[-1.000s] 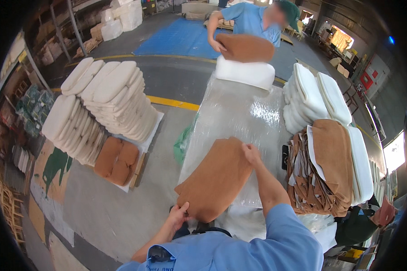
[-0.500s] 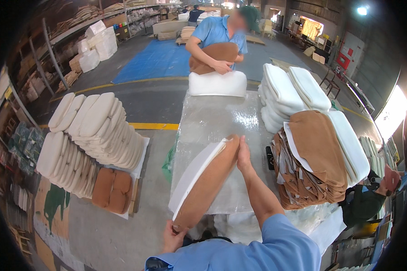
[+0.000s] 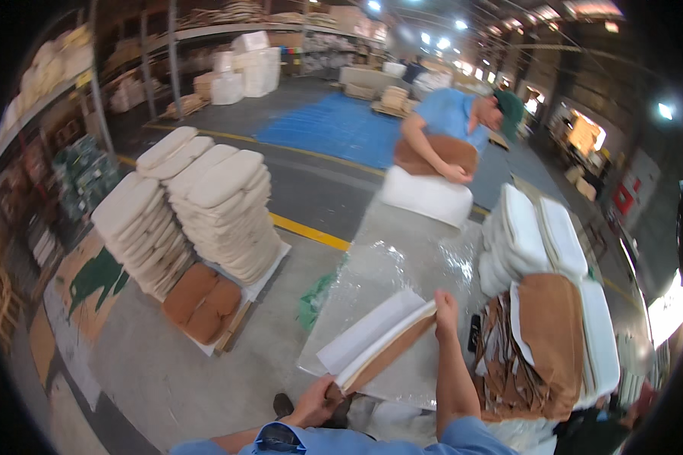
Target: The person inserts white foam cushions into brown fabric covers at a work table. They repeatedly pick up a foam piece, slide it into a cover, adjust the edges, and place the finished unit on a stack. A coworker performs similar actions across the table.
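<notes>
A long cushion (image 3: pixel 393 352) with a brown fabric face and a white foam edge is held up over the near end of the plastic-covered table (image 3: pixel 379 254). My left hand (image 3: pixel 316 403) grips its near left end, and my right hand (image 3: pixel 447 312) grips its far right end. Along the cushion's far side a flat white flap (image 3: pixel 372 327) sticks out. Right of my right hand stands a pile of brown covers (image 3: pixel 548 330) with white edges. A small black object (image 3: pixel 474 334) lies between that pile and my right forearm.
Across the table a person (image 3: pixel 449 114) in blue handles a brown cover (image 3: pixel 423 154) over a white foam pad (image 3: pixel 426 196). White pads (image 3: pixel 525 227) are stacked on the right. Cream cushions (image 3: pixel 220 186) and brown cushions (image 3: pixel 201 299) stand on a pallet at left.
My view has swung left. The cushion has turned so its brown face shows less and the white flap stands out more. Both hands still hold its ends.
</notes>
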A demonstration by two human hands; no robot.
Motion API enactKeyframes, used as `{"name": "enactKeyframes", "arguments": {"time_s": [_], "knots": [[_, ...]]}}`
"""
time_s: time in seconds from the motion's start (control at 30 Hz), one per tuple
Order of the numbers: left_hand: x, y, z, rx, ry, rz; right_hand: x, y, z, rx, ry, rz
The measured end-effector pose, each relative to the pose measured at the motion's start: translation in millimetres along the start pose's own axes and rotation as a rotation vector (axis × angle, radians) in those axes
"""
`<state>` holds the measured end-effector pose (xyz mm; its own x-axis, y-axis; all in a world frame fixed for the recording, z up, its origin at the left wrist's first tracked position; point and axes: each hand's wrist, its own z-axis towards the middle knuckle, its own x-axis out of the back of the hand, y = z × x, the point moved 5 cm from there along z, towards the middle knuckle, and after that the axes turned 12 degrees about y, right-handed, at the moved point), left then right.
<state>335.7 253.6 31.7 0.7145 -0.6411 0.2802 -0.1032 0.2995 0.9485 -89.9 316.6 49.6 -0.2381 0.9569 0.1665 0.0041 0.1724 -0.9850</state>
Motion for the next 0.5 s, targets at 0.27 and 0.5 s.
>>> {"name": "enactKeyframes", "arguments": {"time_s": [0.27,0.5], "knots": [[-18.6,9.3,-1.6,-0.305,0.048,-0.055,-5.7,2.8,7.9,0.376,0.176,-0.659],[-12.9,3.0,5.9,-0.203,0.081,-0.032,-35.5,-6.1,22.4,0.460,0.080,-0.795]]}}
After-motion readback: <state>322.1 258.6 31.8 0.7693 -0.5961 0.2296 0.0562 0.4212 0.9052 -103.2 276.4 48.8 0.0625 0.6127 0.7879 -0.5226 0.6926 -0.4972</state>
